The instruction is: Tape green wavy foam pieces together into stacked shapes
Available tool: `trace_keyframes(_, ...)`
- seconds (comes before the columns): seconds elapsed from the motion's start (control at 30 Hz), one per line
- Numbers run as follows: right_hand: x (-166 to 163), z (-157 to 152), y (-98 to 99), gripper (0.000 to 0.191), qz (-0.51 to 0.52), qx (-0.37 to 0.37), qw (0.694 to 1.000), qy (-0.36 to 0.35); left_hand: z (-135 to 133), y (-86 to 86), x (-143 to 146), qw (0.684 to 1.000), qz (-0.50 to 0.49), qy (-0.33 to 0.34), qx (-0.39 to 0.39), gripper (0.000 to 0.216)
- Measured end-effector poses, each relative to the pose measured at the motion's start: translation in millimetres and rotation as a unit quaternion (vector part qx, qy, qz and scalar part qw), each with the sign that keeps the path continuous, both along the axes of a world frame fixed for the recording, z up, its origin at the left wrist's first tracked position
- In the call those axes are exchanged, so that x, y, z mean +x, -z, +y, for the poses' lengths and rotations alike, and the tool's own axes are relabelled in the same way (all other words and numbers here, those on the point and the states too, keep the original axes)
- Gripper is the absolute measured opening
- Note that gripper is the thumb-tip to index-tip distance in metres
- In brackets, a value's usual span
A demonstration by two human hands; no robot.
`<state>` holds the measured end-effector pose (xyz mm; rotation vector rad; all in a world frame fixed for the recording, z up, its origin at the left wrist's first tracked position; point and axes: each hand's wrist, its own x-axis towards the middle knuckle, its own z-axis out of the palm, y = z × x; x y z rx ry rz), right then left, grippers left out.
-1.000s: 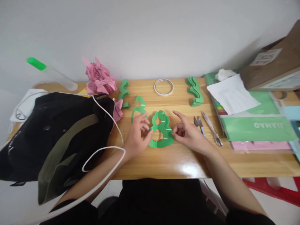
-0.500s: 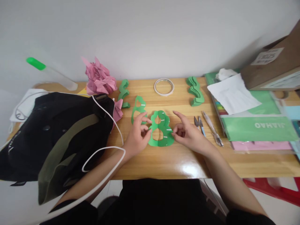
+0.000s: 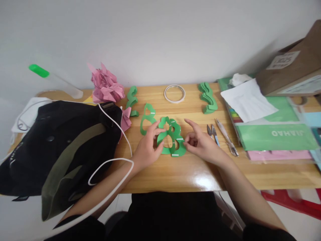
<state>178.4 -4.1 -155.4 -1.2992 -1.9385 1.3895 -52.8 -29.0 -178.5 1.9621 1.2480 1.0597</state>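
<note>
A green paper cut-out [image 3: 177, 149] with large holes and short white strips stands partly unfolded on the table. My left hand [image 3: 147, 145] is at its left side, the thumb and fingers closing on a raised flap. On the opposite side, my right hand [image 3: 200, 142] pinches the right edge between thumb and curled fingers, with the index finger stretched out. Just behind my left hand lies another green cut-out [image 3: 144, 120] with a white strip. Farther back are a folded green piece [image 3: 131, 97] on the left and a stack of wavy green pieces [image 3: 207, 97] on the right.
A tape roll [image 3: 175, 93] lies near the wall. Small scissors [image 3: 214, 134] and a pen [image 3: 227, 137] lie right of my right hand. Pink paper flowers [image 3: 106, 83], a black bag [image 3: 75, 144] and a white cable [image 3: 115, 127] crowd the left; a green packet [image 3: 273, 137] and cardboard box [image 3: 293, 70] the right.
The cut-out's layers have come apart: a flap now stands up in the middle and its left part has swung toward my left hand. My right hand has stayed nearly still.
</note>
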Motion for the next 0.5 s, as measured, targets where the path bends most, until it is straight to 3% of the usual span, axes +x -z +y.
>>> trace_keyframes(0.5,0.2,0.7,4.4,0.079,0.016,-0.018,1.000,0.006,-2.0,-4.9,0.2,0.999,0.027,0.033,-0.018,0.070)
